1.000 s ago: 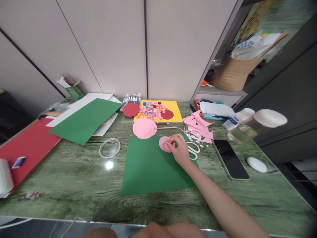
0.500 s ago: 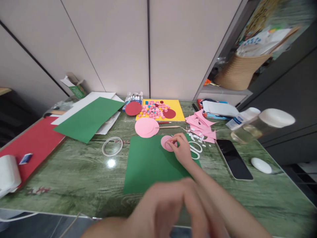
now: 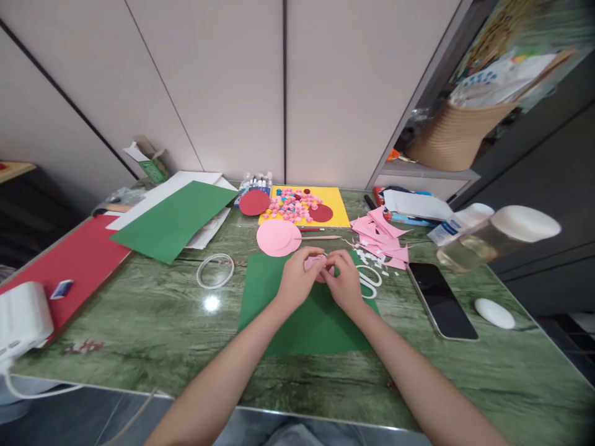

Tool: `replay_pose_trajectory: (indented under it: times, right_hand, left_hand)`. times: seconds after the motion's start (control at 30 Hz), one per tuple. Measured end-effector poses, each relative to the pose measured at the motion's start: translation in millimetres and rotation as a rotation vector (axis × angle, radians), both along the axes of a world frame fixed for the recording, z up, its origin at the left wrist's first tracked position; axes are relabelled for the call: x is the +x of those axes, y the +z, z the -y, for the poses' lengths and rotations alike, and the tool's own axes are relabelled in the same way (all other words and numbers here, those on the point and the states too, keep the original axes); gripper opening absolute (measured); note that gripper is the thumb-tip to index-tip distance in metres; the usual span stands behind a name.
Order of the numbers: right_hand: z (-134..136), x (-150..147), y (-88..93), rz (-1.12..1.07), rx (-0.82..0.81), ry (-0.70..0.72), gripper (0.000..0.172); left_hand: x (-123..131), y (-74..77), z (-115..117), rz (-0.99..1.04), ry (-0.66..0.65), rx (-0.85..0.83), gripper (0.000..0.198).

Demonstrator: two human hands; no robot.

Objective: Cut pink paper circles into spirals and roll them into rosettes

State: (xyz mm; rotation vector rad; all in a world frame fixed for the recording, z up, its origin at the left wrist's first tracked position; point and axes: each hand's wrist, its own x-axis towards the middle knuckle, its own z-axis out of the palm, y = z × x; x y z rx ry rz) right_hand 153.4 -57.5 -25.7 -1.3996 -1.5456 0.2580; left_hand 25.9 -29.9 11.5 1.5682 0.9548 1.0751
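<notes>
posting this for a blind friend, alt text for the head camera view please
The left hand and right hand meet at small pink paper above a green sheet, white scissor handles beside the right. Farther back lie larger pink discs, and small pink, blue and yellow pieces on a yellow sheet.
</notes>
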Motion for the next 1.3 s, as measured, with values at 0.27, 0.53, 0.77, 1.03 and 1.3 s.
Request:
replay_pose_trajectory:
  times: [0.27,0.53,0.77,1.03,1.3]
  right_hand:
    - [3.8,1.9,8.3,-0.019,0.018,-0.013,0.007]
    - [4.2,1.4,11.0,-0.01,0.021,-0.014,0.003]
    - [2.5,3.8,10.9,-0.007,-0.023,0.094,0.014]
    - [1.9,4.4,9.3,0.036,-0.004,0.081,0.019]
    - [3.1,4.8,12.6,-0.019,-0.002,0.027,0.008]
  left_hand:
    - [1.8,-11.6,-8.5,0.233,-0.23,-0.375,0.031]
    - [-1.0,-18.5,-13.1,0.395,-0.211,-0.543,0.032]
    - [-3.4,-17.8,-16.6,0.418,-0.115,-0.58,0.036]
    - [-2.7,-17.8,-16.0,0.404,-0.175,-0.592,0.04]
    - [-2.0,-18.0,-14.1,0.402,-0.218,-0.633,0.037]
